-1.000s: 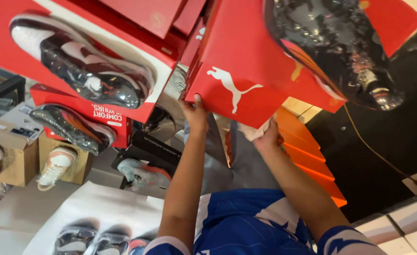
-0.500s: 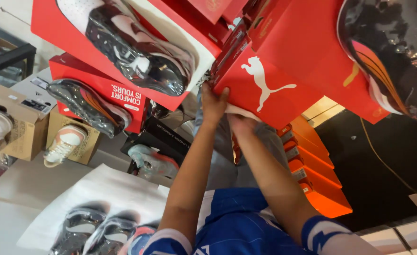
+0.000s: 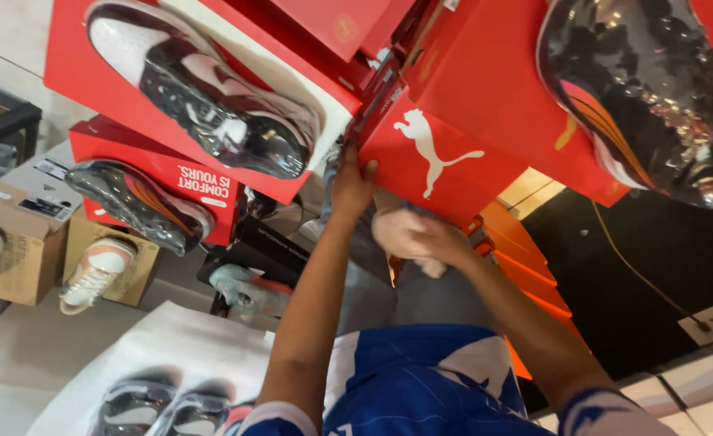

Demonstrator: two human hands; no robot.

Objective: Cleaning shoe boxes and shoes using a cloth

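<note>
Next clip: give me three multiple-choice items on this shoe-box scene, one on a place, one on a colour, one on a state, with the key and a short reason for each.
1. Where is the left hand?
A. On the edge of the red box
B. On the brown box
C. On the wall socket

2. What colour is the held box?
A. Blue
B. Red
C. Green

3. What is the right hand doing?
A. Hanging free
B. Holding a shoe
C. Pressing a pale cloth under the box

Key: 1 A, the fingers lie on the box's lower left edge. 2 B, its faces are red with a white animal mark. 3 C, the cloth is bunched in the hand just below the box.
</note>
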